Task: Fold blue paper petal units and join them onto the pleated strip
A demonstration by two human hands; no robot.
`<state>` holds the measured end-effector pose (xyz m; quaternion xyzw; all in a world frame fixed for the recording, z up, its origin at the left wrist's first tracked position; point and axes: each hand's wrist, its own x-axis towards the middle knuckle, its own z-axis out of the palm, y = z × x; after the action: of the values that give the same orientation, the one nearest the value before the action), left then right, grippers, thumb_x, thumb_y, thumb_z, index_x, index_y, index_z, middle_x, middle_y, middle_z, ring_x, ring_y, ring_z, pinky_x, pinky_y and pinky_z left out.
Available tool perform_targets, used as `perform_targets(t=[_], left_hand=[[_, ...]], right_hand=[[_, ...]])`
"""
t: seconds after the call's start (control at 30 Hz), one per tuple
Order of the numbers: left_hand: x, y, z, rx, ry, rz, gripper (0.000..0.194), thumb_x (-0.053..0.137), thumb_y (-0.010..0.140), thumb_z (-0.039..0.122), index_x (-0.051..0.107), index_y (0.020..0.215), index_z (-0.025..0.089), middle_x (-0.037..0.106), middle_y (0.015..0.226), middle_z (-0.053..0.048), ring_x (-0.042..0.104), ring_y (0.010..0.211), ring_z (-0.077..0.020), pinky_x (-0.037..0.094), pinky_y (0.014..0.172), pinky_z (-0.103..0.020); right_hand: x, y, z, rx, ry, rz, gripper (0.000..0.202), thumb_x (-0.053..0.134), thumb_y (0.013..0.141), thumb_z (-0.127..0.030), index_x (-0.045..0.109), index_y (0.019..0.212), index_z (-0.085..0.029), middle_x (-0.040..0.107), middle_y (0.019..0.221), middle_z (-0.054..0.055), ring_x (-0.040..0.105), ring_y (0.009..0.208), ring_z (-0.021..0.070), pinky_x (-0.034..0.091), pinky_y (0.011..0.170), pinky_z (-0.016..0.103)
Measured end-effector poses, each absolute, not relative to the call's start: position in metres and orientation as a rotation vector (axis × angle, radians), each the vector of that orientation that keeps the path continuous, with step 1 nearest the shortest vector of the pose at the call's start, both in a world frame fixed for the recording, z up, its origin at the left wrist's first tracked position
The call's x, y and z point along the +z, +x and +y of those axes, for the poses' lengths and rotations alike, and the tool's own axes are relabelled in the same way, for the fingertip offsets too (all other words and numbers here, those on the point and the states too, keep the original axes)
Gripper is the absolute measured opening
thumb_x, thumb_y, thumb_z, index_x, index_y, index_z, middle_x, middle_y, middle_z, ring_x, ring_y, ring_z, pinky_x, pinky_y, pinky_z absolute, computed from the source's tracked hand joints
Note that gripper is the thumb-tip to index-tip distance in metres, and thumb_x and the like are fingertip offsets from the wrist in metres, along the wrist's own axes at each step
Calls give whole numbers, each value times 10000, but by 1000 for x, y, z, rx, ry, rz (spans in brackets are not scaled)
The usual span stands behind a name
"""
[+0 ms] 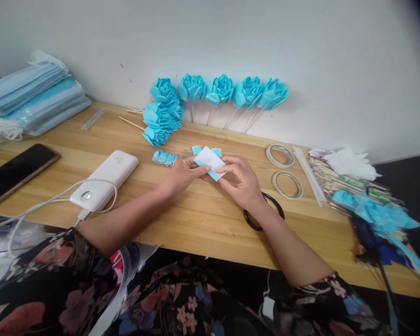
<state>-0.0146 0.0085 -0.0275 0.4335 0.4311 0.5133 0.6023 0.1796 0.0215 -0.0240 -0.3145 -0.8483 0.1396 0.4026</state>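
Observation:
Between both hands, above the middle of the table, is a small white and light-blue piece of material (210,161), one edge of it showing blue. My left hand (187,173) pinches its lower left side with the thumb on top. My right hand (242,179) grips its right corner between thumb and fingers. Just behind it lie small blue pieces (197,150), partly hidden. A row of folded blue pieces (164,157) lies beside my left hand. Scissors with black handles (282,211) lie under my right wrist, mostly covered.
Blue flowers on sticks (220,90) lean on the wall. Two tape rolls (280,156) lie to the right, near sticks and scraps (353,175). On the left are a power bank (105,179) with a cable, a phone (19,172) and stacked face masks (35,95).

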Motion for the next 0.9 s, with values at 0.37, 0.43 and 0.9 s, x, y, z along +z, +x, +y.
perform_targets(t=[0.37,0.43,0.9], left_hand=[[-28,-14,7,1179,1011,991,362,865,621,340,739,877,118,744,777,-34,641,667,-128,556,701,-284],[-28,-14,7,1174,1056,1014,378,863,624,354,743,891,115,752,799,-44,651,688,-139,560,708,-290],[-28,-14,6,1151,1246,1015,239,751,732,271,734,914,116,763,812,-46,676,686,-134,577,691,-268]], right_hand=[[-27,182,26,320,-738,-2187,166,619,903,-191,726,956,-307,622,1293,41,540,1253,264,478,1022,500],[-26,182,25,409,-775,-2138,120,636,908,-236,735,938,-297,634,1278,50,551,1246,259,475,1028,495],[-26,178,19,862,-1043,-1811,91,660,866,-310,674,839,-223,727,849,4,655,795,158,501,791,326]])
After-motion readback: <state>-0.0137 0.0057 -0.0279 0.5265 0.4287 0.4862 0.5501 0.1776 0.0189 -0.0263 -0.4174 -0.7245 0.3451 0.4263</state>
